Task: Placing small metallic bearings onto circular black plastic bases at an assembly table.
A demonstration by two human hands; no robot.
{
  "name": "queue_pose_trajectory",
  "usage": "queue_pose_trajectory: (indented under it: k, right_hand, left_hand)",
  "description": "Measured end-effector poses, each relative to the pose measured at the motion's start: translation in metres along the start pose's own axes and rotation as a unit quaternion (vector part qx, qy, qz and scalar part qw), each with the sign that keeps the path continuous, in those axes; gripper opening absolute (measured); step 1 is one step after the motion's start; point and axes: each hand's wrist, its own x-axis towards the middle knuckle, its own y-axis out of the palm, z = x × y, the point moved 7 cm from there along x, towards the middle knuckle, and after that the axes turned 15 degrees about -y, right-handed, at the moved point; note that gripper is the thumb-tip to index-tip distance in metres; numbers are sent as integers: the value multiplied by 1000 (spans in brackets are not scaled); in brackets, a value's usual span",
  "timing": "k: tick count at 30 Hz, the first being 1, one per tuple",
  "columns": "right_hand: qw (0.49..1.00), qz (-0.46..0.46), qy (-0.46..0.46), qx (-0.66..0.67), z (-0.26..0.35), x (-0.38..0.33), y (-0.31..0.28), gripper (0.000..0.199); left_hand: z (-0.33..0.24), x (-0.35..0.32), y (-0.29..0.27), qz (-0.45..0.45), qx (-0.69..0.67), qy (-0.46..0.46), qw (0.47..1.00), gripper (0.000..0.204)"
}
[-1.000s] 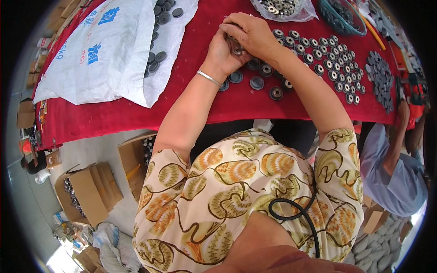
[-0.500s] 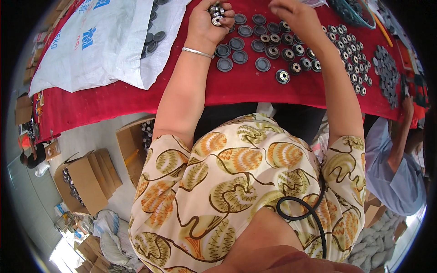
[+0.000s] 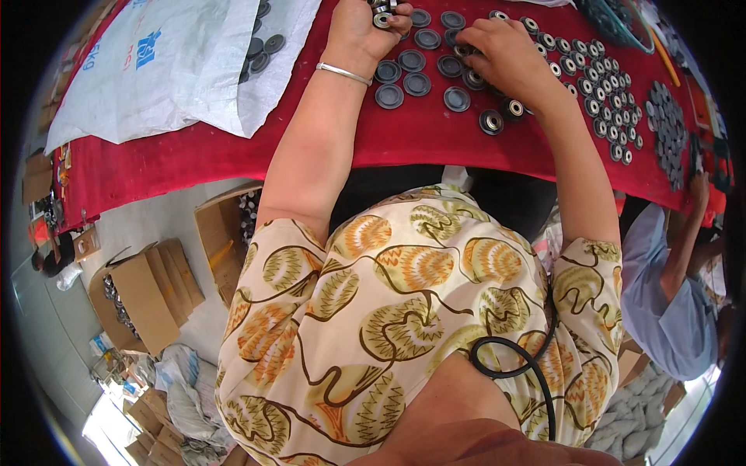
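a red cloth (image 3: pixel 435 140) covers the table across the top of the view, from ten o'clock round to three o'clock. on it at eleven o'clock lies a white woven sack (image 3: pixel 155 70) with a few dark discs at its open edge. cardboard boxes (image 3: pixel 144 291) stand on the floor at eight o'clock, and another person in a light blue shirt (image 3: pixel 660 303) works at the table at three o'clock.

the person's own patterned top fills the centre and lower part, with a black cable (image 3: pixel 513 365) looping at five o'clock. both forearms reach up to twelve o'clock.

the left hand (image 3: pixel 364 29), a silver bangle (image 3: pixel 343 73) on its wrist, has its fingers curled together around a stack of small metal rings (image 3: pixel 382 14) at the top edge. the right hand (image 3: pixel 501 54) lies palm down just to the right, its fingers bent and pressed onto the dark round discs (image 3: pixel 423 66) laid in rows on the cloth between the two hands; whether it grips one i cannot tell.

rows of small ring-shaped bearings (image 3: pixel 602 97) spread to one and two o'clock, beside the right hand.
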Motion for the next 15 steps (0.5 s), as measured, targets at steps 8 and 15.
queue_pose_trajectory:
  k: [8,15]
  right_hand:
    - [999,34,-1,-5,-7,5,4,29]
    - [999,6,9,46,-15,6,-16,27]
  left_hand:
    - [-2,-1,4,11,-5,10,1000,30]
    - [0,-3,8,16,2,10,1000,30]
